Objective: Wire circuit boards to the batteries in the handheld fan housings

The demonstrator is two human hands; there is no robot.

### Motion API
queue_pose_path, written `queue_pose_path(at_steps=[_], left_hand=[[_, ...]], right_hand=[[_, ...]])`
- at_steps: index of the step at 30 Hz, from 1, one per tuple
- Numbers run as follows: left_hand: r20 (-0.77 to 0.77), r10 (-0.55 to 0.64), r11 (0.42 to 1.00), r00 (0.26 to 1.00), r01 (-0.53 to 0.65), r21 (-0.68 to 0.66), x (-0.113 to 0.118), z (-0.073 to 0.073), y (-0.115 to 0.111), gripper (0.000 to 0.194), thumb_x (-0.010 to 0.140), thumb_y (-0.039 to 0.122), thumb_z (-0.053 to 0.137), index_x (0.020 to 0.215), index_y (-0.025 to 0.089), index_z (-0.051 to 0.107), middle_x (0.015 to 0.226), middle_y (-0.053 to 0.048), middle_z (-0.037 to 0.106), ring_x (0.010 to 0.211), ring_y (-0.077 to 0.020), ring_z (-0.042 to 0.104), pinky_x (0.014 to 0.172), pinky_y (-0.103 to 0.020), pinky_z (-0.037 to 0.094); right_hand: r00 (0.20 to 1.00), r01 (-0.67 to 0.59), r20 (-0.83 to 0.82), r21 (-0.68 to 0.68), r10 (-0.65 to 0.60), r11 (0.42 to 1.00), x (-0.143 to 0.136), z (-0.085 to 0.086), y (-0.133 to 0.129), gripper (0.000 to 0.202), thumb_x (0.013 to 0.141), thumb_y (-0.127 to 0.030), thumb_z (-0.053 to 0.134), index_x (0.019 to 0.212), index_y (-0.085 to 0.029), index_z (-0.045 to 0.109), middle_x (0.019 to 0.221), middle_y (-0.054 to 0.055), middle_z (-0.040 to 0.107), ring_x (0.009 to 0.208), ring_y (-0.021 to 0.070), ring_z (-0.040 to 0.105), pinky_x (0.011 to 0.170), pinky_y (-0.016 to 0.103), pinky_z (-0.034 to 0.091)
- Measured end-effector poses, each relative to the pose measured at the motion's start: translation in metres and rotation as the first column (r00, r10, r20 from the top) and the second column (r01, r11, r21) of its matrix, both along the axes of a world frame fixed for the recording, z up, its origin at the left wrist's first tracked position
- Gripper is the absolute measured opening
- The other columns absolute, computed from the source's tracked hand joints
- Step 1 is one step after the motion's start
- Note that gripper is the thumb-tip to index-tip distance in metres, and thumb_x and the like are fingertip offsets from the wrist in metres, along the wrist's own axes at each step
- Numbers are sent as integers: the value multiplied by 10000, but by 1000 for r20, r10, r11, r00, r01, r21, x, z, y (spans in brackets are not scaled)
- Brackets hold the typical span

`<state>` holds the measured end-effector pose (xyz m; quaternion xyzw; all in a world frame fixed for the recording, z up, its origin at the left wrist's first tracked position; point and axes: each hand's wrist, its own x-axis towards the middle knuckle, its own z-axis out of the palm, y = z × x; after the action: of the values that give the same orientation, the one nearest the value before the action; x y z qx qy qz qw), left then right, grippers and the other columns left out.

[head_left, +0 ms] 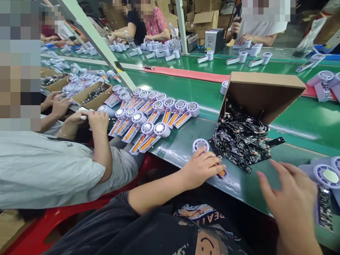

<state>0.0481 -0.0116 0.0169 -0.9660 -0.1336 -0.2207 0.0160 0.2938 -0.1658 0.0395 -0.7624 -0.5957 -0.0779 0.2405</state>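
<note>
My left hand (203,167) lies over a lilac handheld fan (201,145) near the table's front edge, its fingers curled across the handle. The round fan head shows above my fingers, and a bit of orange sticks out beyond them. My right hand (288,193) hovers with fingers apart and holds nothing. It is between a heap of black circuit boards (241,138) and several lilac fans (328,175) at the right. The boards spill from a cardboard box (268,92) tipped on its side. One right-hand fan has a circuit board (325,207) along its handle.
To my left stand rows of fans (160,129) with orange parts in their handles. Beside them a co-worker's hands (98,120) work near a fan. A red strip (186,73) runs along the green table, with more fans and people beyond.
</note>
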Motion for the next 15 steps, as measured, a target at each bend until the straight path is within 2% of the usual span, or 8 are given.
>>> queue_pose_path(at_steps=[1, 3, 6, 8, 10, 13, 15], left_hand=[[7, -51, 999, 999, 51, -7, 2, 2, -5, 331, 991, 171, 488, 1255, 270, 661, 1260, -17, 702, 1199, -178, 587, 1150, -406, 390], [48, -108, 994, 993, 109, -25, 2, 7, -10, 308, 984, 207, 506, 1246, 258, 660, 1315, -10, 685, 1271, -188, 561, 1185, -408, 357], [150, -87, 992, 985, 98, -73, -4, 12, -6, 291, 949, 238, 544, 1214, 252, 664, 1281, -15, 706, 1301, -190, 553, 1228, -430, 306], [183, -2, 992, 983, 25, -127, -11, 13, -1, 331, 929, 229, 552, 1249, 239, 640, 1287, -45, 699, 1315, -196, 550, 1219, -437, 323], [131, 84, 979, 988, -58, -194, -16, 12, 4, 400, 919, 253, 569, 1317, 219, 592, 1363, -91, 649, 1352, -242, 523, 1196, -484, 354], [-27, 120, 953, 992, -123, -278, -18, 8, 10, 469, 921, 281, 581, 1381, 211, 530, 1472, -138, 550, 1358, -296, 513, 1147, -538, 406], [-66, 123, 940, 990, -138, -311, -17, 7, 13, 416, 941, 258, 554, 1354, 215, 543, 1465, -146, 548, 1312, -290, 550, 1090, -508, 464]], right_hand=[[996, 49, 72, 41, -52, 998, -7, -2, 19, 441, 946, -415, 560, 1298, -153, 604, 1224, 194, 628, 1136, 373, 574, 973, 559, 437], [993, 17, 113, 56, -23, 998, -20, -5, 52, 442, 946, -402, 555, 1321, -173, 608, 1218, 175, 640, 1118, 346, 572, 947, 513, 440], [991, 36, 130, 25, -39, 999, -29, 0, 80, 365, 959, -378, 534, 1248, -217, 687, 1184, 146, 662, 1074, 332, 576, 860, 471, 445], [992, 43, 115, 44, -48, 998, -28, 7, 85, 317, 972, -349, 515, 1159, -222, 738, 1119, 130, 687, 1009, 307, 597, 838, 458, 452], [997, 8, 72, 138, -18, 990, -24, 15, 83, 305, 972, -328, 521, 1142, -208, 744, 1054, 124, 698, 950, 279, 617, 843, 453, 472], [996, -61, -38, 410, 84, 910, -22, 23, 72, 267, 940, -298, 592, 1153, -220, 734, 972, 95, 696, 882, 235, 633, 836, 423, 502], [970, -28, -194, 514, 148, 857, -26, 23, 62, 243, 927, -287, 621, 1139, -245, 734, 958, 65, 700, 851, 205, 636, 811, 391, 506]])
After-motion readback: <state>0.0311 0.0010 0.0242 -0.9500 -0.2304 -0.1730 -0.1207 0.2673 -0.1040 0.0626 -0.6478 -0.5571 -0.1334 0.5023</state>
